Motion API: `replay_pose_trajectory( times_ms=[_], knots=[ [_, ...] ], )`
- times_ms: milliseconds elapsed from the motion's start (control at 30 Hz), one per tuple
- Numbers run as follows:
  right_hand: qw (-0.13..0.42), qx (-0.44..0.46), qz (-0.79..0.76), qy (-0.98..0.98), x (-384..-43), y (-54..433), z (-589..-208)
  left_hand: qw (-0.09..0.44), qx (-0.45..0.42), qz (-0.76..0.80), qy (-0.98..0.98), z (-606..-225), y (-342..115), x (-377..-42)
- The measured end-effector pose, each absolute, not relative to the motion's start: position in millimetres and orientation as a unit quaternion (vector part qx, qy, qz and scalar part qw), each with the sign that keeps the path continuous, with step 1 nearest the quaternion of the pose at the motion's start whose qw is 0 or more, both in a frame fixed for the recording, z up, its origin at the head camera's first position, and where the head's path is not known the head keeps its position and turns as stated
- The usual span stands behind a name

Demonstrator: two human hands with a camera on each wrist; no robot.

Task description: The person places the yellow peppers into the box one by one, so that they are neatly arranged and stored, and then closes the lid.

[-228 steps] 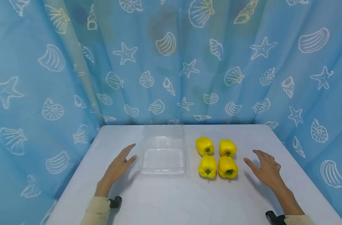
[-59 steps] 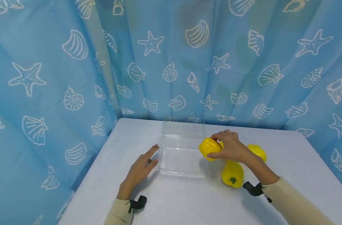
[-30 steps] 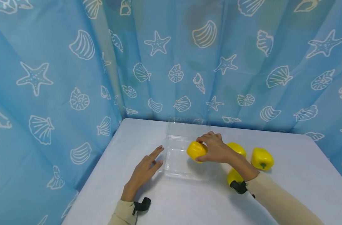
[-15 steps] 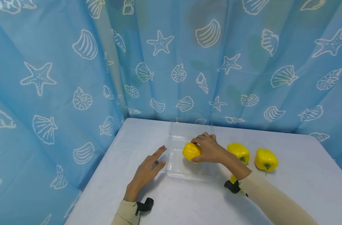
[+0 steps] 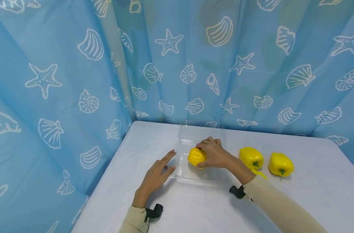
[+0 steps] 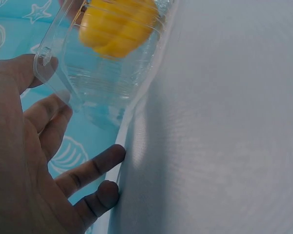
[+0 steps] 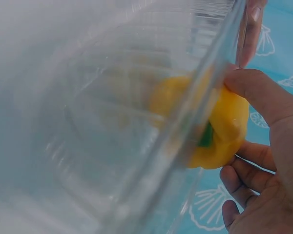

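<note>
A yellow bell pepper (image 5: 197, 156) is in my right hand (image 5: 213, 154), thumb on the near side and fingers on the far side. It is low over the base of a clear plastic clamshell container (image 5: 188, 177), whose lid (image 5: 201, 132) lies folded back. In the right wrist view, the pepper (image 7: 229, 117) with its green stem shows partly through the blurred container wall (image 7: 136, 161). My left hand (image 5: 155, 176) stands at the container's left side with fingers extended. The left wrist view shows its thumb and fingertips (image 6: 49, 68) right at the clear rim.
Two yellow bell peppers, one nearer (image 5: 251, 157) and one farther right (image 5: 281, 164), sit on the white table (image 5: 194, 210). Another pepper (image 5: 259, 174) is mostly hidden by my right forearm. A blue shell-print curtain (image 5: 171, 81) hangs behind the table and along its left.
My right hand has picked up a bell pepper from the group and brought it left and down over the container. My left hand has come up to the container's side. The head view has turned left.
</note>
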State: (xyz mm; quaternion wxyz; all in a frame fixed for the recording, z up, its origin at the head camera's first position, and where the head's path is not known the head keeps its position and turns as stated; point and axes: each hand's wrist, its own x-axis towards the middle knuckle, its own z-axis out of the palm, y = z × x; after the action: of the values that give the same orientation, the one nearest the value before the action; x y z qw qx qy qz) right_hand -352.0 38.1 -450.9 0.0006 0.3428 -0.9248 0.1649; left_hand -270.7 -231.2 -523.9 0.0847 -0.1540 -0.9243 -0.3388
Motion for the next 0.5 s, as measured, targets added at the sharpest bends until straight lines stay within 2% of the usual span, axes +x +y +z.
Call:
replay_pose_trajectory(
  times_ms=[500],
  knots=[
    [0.001, 0.356, 0.159, -0.921, -354, 18, -451, 0.070, -0.148, -0.342, -0.925, -525, -233, -272]
  ],
)
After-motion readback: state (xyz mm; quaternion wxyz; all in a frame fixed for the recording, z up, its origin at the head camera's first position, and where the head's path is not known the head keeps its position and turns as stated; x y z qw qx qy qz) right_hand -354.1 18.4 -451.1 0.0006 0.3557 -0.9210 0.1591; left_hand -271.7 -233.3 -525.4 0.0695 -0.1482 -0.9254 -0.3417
